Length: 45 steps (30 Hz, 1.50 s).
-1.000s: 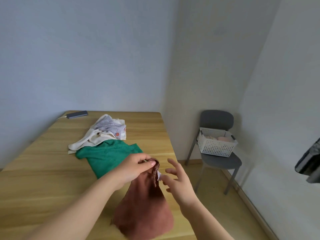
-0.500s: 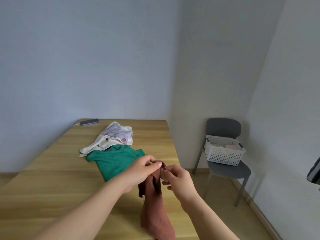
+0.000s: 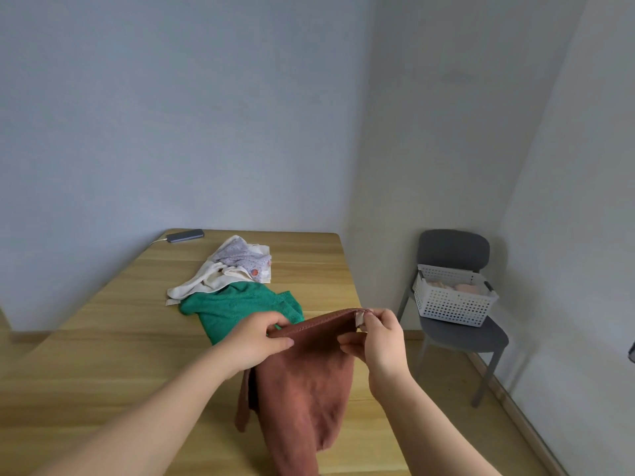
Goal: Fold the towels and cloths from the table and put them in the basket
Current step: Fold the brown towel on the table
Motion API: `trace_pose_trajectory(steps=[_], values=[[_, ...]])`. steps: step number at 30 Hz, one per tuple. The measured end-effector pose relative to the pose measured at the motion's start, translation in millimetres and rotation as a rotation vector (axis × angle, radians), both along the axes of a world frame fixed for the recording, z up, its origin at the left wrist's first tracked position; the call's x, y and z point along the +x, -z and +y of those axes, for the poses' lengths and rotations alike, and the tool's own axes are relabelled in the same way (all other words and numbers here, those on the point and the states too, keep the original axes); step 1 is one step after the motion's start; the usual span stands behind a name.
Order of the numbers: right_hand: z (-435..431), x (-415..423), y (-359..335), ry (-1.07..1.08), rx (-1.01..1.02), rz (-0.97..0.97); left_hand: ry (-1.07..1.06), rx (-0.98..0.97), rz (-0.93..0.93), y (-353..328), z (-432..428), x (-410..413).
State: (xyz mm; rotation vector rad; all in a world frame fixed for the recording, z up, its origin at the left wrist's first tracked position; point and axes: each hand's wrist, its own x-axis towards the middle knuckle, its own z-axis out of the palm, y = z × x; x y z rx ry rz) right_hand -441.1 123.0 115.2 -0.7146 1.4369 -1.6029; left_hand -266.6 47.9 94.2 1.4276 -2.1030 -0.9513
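— Hands?
— We've got left hand [image 3: 256,336] and right hand [image 3: 381,334] each pinching the top edge of the brown towel [image 3: 305,383]. It's stretched between them, hanging over the table's [image 3: 103,338] near right part.
— Rest?
— We see green towel [image 3: 233,304] and white cloths [image 3: 237,266] mid-table; basket [image 3: 450,304] on chair [image 3: 453,247], far right.
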Motion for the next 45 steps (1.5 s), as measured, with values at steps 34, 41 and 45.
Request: trace_pose_trajectory(steps=[34, 41, 45], values=[[-14, 1, 25, -0.107, 0.219, 0.578, -0.229, -0.148, -0.233, 33, -26, 46], [-19, -3, 25, 0.023, 0.129, 0.445, -0.478, -0.276, 0.008, 25, -28, 35], [-22, -5, 19, 0.138, 0.059, 0.267, -0.512, -0.388, 0.121, -1, -29, 22]])
